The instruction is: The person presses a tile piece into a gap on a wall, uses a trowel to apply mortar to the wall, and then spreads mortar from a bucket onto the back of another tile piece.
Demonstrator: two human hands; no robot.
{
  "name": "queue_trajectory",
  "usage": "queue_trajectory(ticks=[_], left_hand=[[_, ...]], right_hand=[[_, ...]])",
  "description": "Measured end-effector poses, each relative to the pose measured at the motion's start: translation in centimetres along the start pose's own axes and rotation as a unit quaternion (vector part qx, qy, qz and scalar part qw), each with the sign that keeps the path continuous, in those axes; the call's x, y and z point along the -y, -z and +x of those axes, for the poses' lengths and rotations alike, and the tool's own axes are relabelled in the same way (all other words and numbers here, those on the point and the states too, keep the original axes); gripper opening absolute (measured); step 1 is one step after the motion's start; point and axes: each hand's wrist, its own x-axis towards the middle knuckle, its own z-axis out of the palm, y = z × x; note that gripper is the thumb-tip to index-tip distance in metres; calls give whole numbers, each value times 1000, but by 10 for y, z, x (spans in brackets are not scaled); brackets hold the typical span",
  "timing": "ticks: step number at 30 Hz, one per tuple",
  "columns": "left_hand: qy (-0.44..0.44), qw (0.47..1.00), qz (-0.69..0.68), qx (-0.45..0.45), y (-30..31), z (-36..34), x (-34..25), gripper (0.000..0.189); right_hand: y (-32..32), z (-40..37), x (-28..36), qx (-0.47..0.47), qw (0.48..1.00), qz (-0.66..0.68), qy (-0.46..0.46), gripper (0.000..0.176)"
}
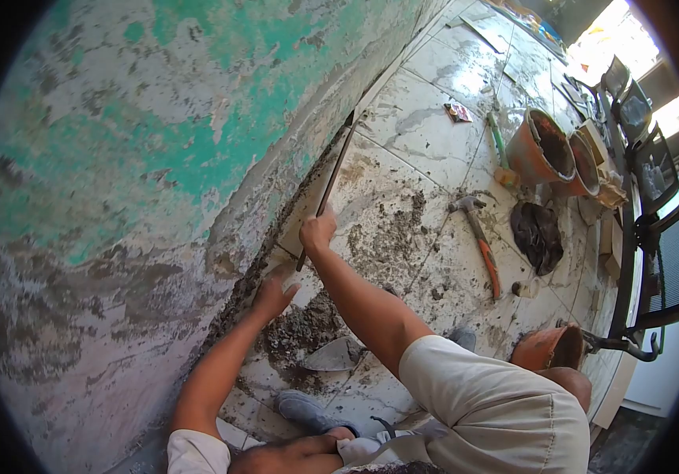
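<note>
The right hand [320, 229] has its fingers closed around a dark rod [337, 167], near its lower end. The rod lies along the floor's wall-side edge, its far end at the foot of the peeling green wall [174, 142]. Just behind, beside that same edge, the left hand [275, 292] has its fingers loosely extended and its thumb apart; whether the fingertips touch anything, I cannot tell.

Rubble [391, 237] covers the tiled floor [414, 118] right of the rod, with a trowel blade [333, 355] lying at its near side. Farther right are a hammer [482, 249] and a black bag [537, 237]. Toward the floor's right edge stand 2 buckets [543, 146], close together; another bucket [525, 347] lies tipped near the person's knee.
</note>
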Motion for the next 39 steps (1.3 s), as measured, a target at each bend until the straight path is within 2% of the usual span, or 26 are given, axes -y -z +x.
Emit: queue_trajectory(ticks=[2,3,5,6,8,9,11,12,14,15,17,20,21,22,23,27,28,30,31,32,34,35,36,39], left_hand=[[54,998,22,-29,-8,14,10,56],[53,998,24,-20,-6,18,5,56],[97,995,18,-18,1,26,-16,50],[96,995,22,-7,-3,32,-14,50],[-5,992,30,-125,-14,40,-6,42],[-4,993,34,-114,-17,47,-2,42],[57,991,-23,-117,-20,62,4,35],[59,992,-18,-109,-19,68,1,35],[173,979,1,-112,-15,78,-8,30],[174,979,4,-105,-19,80,-6,30],[48,967,4,-250,-28,83,-2,32],[4,956,32,-290,-27,86,2,29],[4,957,32,-289,-25,86,5,29],[60,964,52,-254,-22,86,10,29],[116,967,73,-216,-19,85,13,30],[125,968,81,-200,-18,85,13,32],[105,966,61,-229,-20,84,11,32],[83,963,42,-255,-23,86,10,33],[59,954,56,-288,-25,87,14,34],[35,944,69,-321,-27,87,18,35],[54,947,84,-305,-27,86,17,35],[76,947,98,-296,-26,86,16,36],[94,951,120,-270,-24,86,19,36],[72,947,109,-293,-27,86,22,35]], right_hand=[[-7,11,7,-9,1000,-24,4,52],[-13,16,9,-14,1000,-23,-4,52],[-25,25,14,-70,997,-29,2,56],[-27,29,19,-58,997,-42,-18,59],[-35,39,24,-53,997,-43,-44,60],[-37,43,27,-43,996,-46,-56,61],[-37,45,34,-36,995,-35,-83,62],[-41,46,33,-42,995,-42,-83,62],[-44,47,34,-39,994,-44,-91,64],[-46,48,34,-41,993,-43,-98,64],[-48,48,34,-44,994,-27,-94,64],[-45,46,37,-25,994,-31,-97,65],[-45,46,38,-17,995,-32,-91,65],[-43,45,39,-18,995,-32,-92,65],[-42,43,39,-3,996,-39,-77,67],[-36,43,29,24,999,-45,-20,74],[-37,44,19,21,999,-44,-22,74],[-33,44,0,28,994,-32,98,78],[-23,37,0,25,995,-31,93,78],[-11,27,-2,67,989,-20,129,82],[5,10,-13,129,975,-7,180,91],[9,3,-20,126,976,-4,176,91],[12,-2,-28,160,969,-26,187,92],[12,-1,-36,209,957,-45,194,97]])
